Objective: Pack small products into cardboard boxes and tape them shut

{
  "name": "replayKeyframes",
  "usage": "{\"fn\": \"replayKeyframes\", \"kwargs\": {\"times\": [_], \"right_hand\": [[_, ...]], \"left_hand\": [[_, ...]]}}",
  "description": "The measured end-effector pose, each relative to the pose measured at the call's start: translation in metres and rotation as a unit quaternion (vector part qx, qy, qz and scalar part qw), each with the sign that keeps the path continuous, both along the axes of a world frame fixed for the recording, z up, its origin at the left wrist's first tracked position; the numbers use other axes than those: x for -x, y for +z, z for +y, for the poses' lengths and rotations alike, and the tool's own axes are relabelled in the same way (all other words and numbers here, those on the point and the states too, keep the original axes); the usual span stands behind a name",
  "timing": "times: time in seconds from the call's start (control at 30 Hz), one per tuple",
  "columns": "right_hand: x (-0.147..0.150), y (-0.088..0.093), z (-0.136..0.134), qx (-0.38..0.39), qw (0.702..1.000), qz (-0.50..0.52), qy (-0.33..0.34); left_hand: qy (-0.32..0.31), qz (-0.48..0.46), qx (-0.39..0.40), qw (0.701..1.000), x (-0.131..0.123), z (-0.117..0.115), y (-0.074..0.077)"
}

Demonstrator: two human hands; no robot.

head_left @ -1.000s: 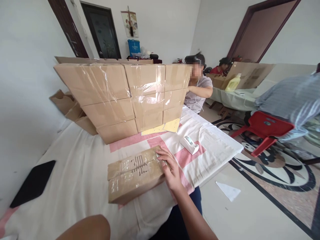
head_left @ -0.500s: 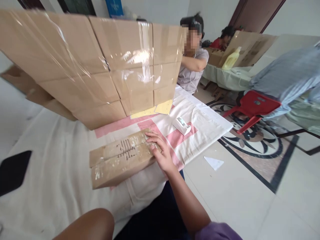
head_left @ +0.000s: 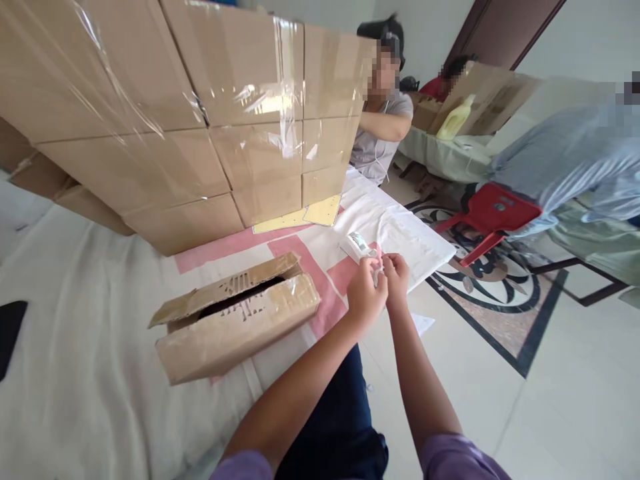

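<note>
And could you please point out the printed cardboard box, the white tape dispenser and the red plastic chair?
Printed cardboard box (head_left: 241,316): head view, on its near top flap.
White tape dispenser (head_left: 353,249): head view, on its body.
Red plastic chair (head_left: 489,207): head view, on its backrest.

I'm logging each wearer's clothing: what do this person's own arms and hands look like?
The left hand and right hand are ungloved. Both forearms are bare, with plain purple sleeves near the elbows. No watch or bracelet shows.

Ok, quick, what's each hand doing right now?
Left hand: closed, fingers pinched; anything held is too small to tell.
Right hand: closed beside it; contents can't be told.
</note>
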State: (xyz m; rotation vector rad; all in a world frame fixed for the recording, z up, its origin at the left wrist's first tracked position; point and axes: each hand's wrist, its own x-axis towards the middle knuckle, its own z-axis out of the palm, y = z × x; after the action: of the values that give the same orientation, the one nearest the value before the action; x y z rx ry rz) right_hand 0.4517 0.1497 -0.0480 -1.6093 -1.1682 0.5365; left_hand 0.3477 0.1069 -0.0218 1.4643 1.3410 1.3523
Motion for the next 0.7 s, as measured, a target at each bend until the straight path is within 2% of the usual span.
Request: {"fn": "replayKeyframes", "kwargs": {"times": [0.1, 0.17, 0.23, 0.37, 0.7], "right_hand": [[-0.011, 0.013, 0.035, 0.037, 0.998, -0.050, 0.024], [-0.014, 0.021, 0.056, 0.077, 0.993, -0.068, 0.064], [-0.017, 0.027, 0.072, 0.136, 0.982, -0.085, 0.100], [-0.020, 0.031, 0.091, 0.225, 0.960, -0.101, 0.137], [-0.013, 0.036, 0.099, 0.293, 0.932, -0.115, 0.183]], "left_hand": [[0.048, 0.171, 0.014, 0.984, -0.013, 0.046, -0.026], [0.055, 0.245, 0.034, 0.967, -0.012, 0.066, -0.033], [0.058, 0.276, 0.057, 0.958, -0.006, 0.079, -0.037], [0.068, 0.288, 0.067, 0.953, 0.005, 0.089, -0.044], [0.076, 0.287, 0.044, 0.954, 0.006, 0.092, -0.053]]}}
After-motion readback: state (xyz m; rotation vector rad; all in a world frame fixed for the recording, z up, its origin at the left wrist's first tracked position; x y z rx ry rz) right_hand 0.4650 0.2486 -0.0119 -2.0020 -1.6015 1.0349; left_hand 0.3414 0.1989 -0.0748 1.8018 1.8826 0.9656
